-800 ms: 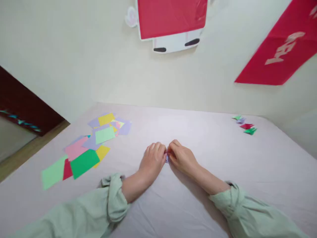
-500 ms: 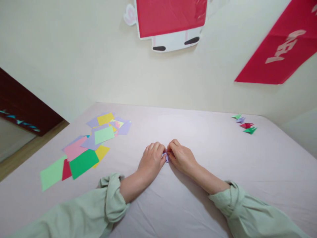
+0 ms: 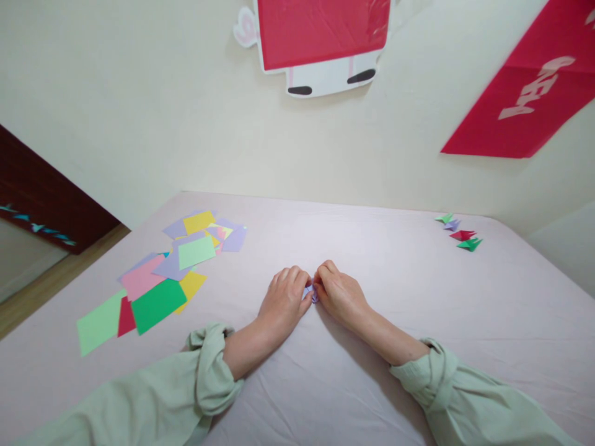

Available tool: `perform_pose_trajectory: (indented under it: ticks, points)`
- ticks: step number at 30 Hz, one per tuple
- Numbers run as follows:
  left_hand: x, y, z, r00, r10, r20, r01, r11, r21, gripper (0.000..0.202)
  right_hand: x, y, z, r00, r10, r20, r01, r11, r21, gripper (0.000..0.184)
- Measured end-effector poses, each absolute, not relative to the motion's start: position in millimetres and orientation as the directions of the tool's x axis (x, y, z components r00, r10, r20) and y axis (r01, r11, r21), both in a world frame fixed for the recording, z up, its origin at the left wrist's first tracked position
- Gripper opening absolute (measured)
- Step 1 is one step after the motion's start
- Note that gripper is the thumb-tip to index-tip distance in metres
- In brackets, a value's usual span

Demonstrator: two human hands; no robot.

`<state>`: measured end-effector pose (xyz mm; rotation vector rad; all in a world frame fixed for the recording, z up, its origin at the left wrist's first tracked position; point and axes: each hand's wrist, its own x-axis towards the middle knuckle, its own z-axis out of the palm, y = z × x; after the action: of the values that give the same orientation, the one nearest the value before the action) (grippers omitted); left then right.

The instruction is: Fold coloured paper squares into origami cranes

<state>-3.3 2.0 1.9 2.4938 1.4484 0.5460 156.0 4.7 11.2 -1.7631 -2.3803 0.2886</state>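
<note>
My left hand [image 3: 284, 300] and my right hand [image 3: 338, 293] rest side by side on the pale pink sheet [image 3: 372, 347], knuckles up and fingers curled. Between their fingertips they pinch a small folded purple paper [image 3: 310, 293], of which only a sliver shows. Both arms wear pale green sleeves rolled back at the wrist.
A loose scatter of coloured paper squares [image 3: 162, 272] lies to the left, green, pink, yellow, purple and red. Several small folded paper pieces [image 3: 460, 232] sit at the far right. The cream wall behind carries a red-and-white picture [image 3: 325, 46] and a red banner [image 3: 525, 93].
The hands stay pressed together on the purple paper; only a slight shift of the fingers and the camera shows.
</note>
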Motion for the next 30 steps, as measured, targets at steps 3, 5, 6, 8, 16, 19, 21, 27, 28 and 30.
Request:
perform_pose_trajectory:
  ticks: [3,5,6,8,16,19,21,27,28,30]
  points:
    - [-3.5,1.6,2.0,0.452,0.867,0.209,0.788,-0.498,0.363,0.01,154.6,3.5,10.2,-0.284,0.959,0.019,0.935,0.281,-0.214,0.01]
    - [-3.7,1.6,1.4,0.452,0.867,0.212,0.787,-0.499,0.362,0.01,153.3,2.8,9.5,-0.277,0.961,0.02,0.942,0.275,-0.193,0.01]
    - [-3.9,1.7,1.1,0.452,0.866,0.213,0.787,-0.5,0.362,0.01,152.7,2.5,9.0,-0.271,0.962,0.022,0.945,0.27,-0.184,0.01]
    - [-4.2,1.7,0.6,0.453,0.865,0.215,0.785,-0.502,0.363,0.01,151.5,1.8,7.6,-0.257,0.966,0.032,0.951,0.259,-0.167,0.009]
    - [-5.1,0.9,2.6,0.453,0.869,0.197,0.784,-0.494,0.376,0.009,149.6,0.6,2.7,-0.247,0.966,0.079,0.957,0.256,-0.14,0.009]
    - [-5.8,0.9,2.4,0.453,0.87,0.197,0.782,-0.493,0.381,0.01,149.0,0.7,3.5,-0.23,0.97,0.075,0.959,0.239,-0.152,0.009]
    - [-6.1,0.5,2.5,0.445,0.872,0.203,0.784,-0.489,0.382,0.011,148.5,0.7,4.9,-0.226,0.972,0.067,0.959,0.234,-0.16,0.009]
    - [-6.0,-1.1,5.5,0.478,0.846,0.236,0.781,-0.532,0.327,0.013,147.3,0.7,9.2,-0.219,0.974,0.061,0.959,0.227,-0.171,0.011]
    - [-6.0,-1.0,5.5,0.502,0.832,0.237,0.771,-0.554,0.314,0.012,147.3,0.9,9.4,-0.221,0.973,0.061,0.958,0.228,-0.172,0.01]
    - [-6.3,-0.4,4.6,0.54,0.806,0.244,0.749,-0.592,0.297,0.009,147.5,1.5,9.2,-0.222,0.973,0.062,0.958,0.229,-0.173,0.01]
